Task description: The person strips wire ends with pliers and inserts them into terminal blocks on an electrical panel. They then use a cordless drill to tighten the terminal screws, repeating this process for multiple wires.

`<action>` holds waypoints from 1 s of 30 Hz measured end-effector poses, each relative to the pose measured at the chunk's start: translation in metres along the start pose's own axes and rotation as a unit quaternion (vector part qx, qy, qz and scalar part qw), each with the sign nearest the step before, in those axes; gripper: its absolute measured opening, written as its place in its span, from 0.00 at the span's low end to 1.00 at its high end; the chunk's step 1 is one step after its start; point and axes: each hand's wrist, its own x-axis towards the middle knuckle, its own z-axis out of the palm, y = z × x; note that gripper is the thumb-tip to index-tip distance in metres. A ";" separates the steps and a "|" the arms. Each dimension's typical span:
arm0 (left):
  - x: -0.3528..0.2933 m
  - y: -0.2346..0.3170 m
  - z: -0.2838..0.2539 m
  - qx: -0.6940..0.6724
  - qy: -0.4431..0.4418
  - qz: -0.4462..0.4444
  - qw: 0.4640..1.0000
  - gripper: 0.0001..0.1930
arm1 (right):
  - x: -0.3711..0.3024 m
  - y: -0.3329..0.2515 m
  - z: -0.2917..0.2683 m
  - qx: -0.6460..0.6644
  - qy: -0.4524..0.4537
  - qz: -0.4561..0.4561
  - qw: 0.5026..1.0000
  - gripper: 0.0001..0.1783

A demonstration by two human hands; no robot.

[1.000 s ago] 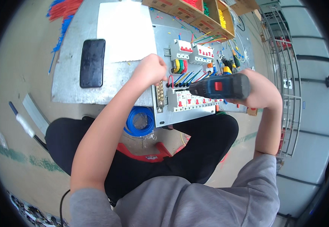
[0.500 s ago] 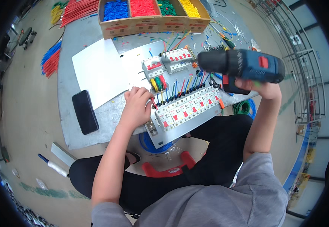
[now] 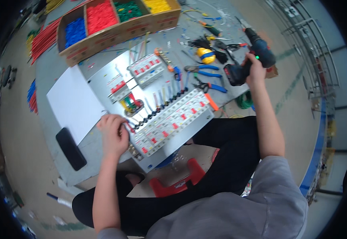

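Note:
My left hand [image 3: 114,131] is closed at the left end of a long row of circuit breakers [image 3: 176,126], its fingertips pinching a short red wire [image 3: 130,127]. Under the breakers lies a pale metal mounting plate [image 3: 153,161]. Several coloured wires with black ends stand up along the row's far side. Two smaller breaker blocks sit farther back: a grey-white one [image 3: 148,73] and one with a red lever [image 3: 118,91]. Off to the right, my right hand [image 3: 256,73] grips a blue and black cordless drill [image 3: 261,51], raised by the table's right edge, its bit pointing away from me.
A divided cardboard box [image 3: 119,41] of blue, red, green and yellow caps stands at the back. White paper [image 3: 71,105] and a black phone [image 3: 70,149] lie at left. Blue-handled pliers [image 3: 209,73] and a yellow tape roll [image 3: 206,56] lie near the drill. A red stool [image 3: 178,182] is below.
My right hand has swung the drill away from above the breakers toward the right edge, turning its bit from leftward to away from me. My left hand stays at the red wire. The view has turned.

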 end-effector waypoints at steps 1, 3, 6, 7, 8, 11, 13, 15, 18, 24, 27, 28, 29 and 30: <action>0.001 0.002 -0.001 -0.002 -0.001 -0.002 1.000 0.08 | -0.002 0.003 -0.003 0.015 0.012 0.020 1.000 0.06; 0.002 0.005 -0.003 0.002 -0.004 -0.007 1.000 0.07 | -0.004 0.006 -0.014 0.021 0.024 0.021 0.999 0.11; 0.000 0.001 -0.004 -0.003 0.000 0.001 1.000 0.05 | -0.006 0.022 -0.017 0.002 0.041 -0.009 0.999 0.12; 0.000 0.001 -0.002 -0.005 -0.003 0.000 1.000 0.05 | -0.006 0.029 -0.023 -0.011 0.053 -0.026 0.998 0.12; 0.001 0.000 0.001 -0.007 -0.005 -0.001 1.000 0.05 | -0.005 0.037 -0.026 -0.025 0.068 -0.022 0.997 0.11; 0.002 0.005 -0.003 0.009 -0.012 0.002 1.000 0.05 | -0.005 0.053 -0.021 -0.034 0.061 -0.066 0.995 0.13; 0.003 0.006 -0.005 0.009 -0.008 0.001 1.000 0.06 | 0.003 0.060 -0.032 -0.062 0.056 -0.039 0.996 0.18; 0.004 0.015 -0.009 -0.032 -0.007 -0.044 0.999 0.10 | 0.000 0.056 -0.039 -0.092 0.029 -0.007 0.995 0.20; -0.005 0.013 -0.016 -0.054 -0.004 -0.071 0.996 0.15 | -0.028 0.043 -0.036 -0.221 -0.010 0.084 0.972 0.36; -0.009 0.018 -0.016 0.023 -0.051 -0.057 0.997 0.28 | -0.109 0.047 -0.063 -0.153 0.012 -0.058 0.986 0.19; -0.006 0.025 -0.020 0.070 -0.031 -0.054 0.996 0.31 | -0.164 0.003 0.014 -0.218 -0.181 -0.288 0.915 0.11; -0.006 0.026 -0.018 0.091 -0.029 -0.058 0.994 0.31 | -0.176 -0.018 0.046 -0.247 -0.234 -0.368 0.865 0.10; -0.007 0.025 -0.014 0.088 -0.030 -0.074 0.993 0.32 | -0.186 -0.031 0.073 -0.254 -0.310 -0.394 0.828 0.11; -0.006 0.023 -0.010 0.084 -0.026 -0.089 0.992 0.32 | -0.193 -0.044 0.100 -0.258 -0.383 -0.420 0.781 0.13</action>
